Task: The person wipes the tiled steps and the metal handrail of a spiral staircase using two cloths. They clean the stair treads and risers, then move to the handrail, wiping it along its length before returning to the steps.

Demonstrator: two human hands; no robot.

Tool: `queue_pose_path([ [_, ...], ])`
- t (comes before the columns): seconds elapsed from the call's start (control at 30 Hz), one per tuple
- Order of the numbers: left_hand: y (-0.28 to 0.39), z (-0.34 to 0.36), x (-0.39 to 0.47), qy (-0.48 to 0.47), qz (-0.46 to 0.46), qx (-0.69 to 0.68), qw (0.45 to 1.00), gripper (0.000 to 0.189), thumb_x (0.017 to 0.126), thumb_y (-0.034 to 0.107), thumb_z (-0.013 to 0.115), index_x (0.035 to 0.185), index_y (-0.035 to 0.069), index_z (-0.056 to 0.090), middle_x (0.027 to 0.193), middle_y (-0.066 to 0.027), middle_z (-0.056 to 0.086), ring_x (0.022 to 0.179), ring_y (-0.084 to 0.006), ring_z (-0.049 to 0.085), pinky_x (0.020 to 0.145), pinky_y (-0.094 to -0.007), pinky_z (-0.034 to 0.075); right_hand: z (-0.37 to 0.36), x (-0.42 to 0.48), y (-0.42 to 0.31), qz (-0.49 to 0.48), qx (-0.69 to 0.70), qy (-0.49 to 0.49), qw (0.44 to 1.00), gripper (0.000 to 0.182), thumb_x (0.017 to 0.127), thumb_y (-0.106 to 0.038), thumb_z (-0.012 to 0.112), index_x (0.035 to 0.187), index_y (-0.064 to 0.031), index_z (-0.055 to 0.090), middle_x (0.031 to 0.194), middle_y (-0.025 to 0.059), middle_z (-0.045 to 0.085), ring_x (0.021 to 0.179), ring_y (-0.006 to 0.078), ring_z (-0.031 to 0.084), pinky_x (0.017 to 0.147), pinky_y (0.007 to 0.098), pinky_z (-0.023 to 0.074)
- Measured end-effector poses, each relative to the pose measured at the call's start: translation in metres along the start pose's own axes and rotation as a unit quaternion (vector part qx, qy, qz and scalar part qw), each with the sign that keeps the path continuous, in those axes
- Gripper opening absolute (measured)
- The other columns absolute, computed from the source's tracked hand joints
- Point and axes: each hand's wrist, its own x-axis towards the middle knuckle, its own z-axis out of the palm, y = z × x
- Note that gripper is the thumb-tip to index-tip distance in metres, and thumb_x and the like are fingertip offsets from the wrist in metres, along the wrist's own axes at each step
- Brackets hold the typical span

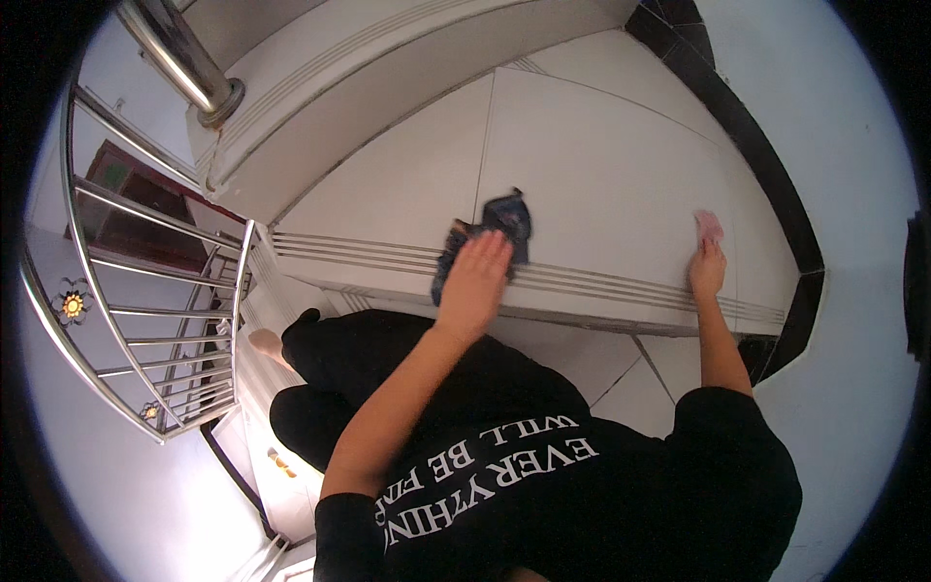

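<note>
My left hand (476, 280) lies with its fingers straight and together on a crumpled dark blue cloth (513, 214), keeping it under the palm. The cloth spreads over the grooved front edge of a pale tiled stair tread (596, 160). Blur softens the left forearm and the cloth. Over to the right, my right hand (707, 273) has its fingers closed on a small pink cloth (707, 224), which sticks out beyond the fingertips against the same tread. The part of the pink cloth inside the fingers is hidden.
A higher step (407, 80) rises beyond the tread, with a thick steel post (182, 65) at its left end. Steel railings (160, 269) run down the left side. Black skirting tiles (764, 167) border the white wall (836, 218) on the right. A bare foot (268, 343) shows at lower left.
</note>
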Motion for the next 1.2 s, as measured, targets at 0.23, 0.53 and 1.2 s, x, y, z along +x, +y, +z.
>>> queue_pose_path([
  [0.23, 0.021, 0.006, 0.019, -0.096, 0.086, 0.064, 0.99, 0.053, 0.09, 0.02, 0.062, 0.139, 0.004, 0.051, 0.152, -0.0147, 0.043, 0.142, -0.0301, 0.038, 0.119, -0.0464, 0.026, -0.015, -0.085, -0.148, -0.124, 0.061, -0.077, 0.987, 0.046, 0.099, -0.019, 0.046, 0.142, -0.0041, 0.045, 0.11, 0.0194, 0.061, 0.099, 0.0372, 0.059, 0.091, 0.0515, 0.0459],
  [0.53, -0.032, -0.021, 0.03, -0.076, -0.021, 0.133, 0.988, 0.053, 0.092, 0.023, 0.06, 0.142, 0.008, 0.049, 0.154, -0.0102, 0.041, 0.144, -0.0262, 0.034, 0.12, -0.0476, 0.023, -0.015, -0.052, -0.109, -0.055, 0.27, -0.086, 0.957, 0.027, 0.101, -0.02, 0.04, 0.104, -0.0046, 0.062, 0.106, 0.0157, 0.062, 0.099, 0.0344, 0.059, 0.089, 0.0446, 0.0462],
  [1.2, -0.036, -0.039, 0.022, -0.071, -0.094, 0.141, 0.983, 0.054, 0.088, 0.018, 0.061, 0.139, 0.006, 0.051, 0.152, -0.013, 0.042, 0.142, -0.0295, 0.037, 0.119, -0.0489, 0.024, 0.094, 0.088, -0.361, -0.236, 0.229, -0.002, 0.945, 0.031, 0.084, -0.012, 0.057, 0.112, -0.0029, 0.066, 0.111, 0.0157, 0.064, 0.108, 0.0337, 0.059, 0.097, 0.0479, 0.0461],
])
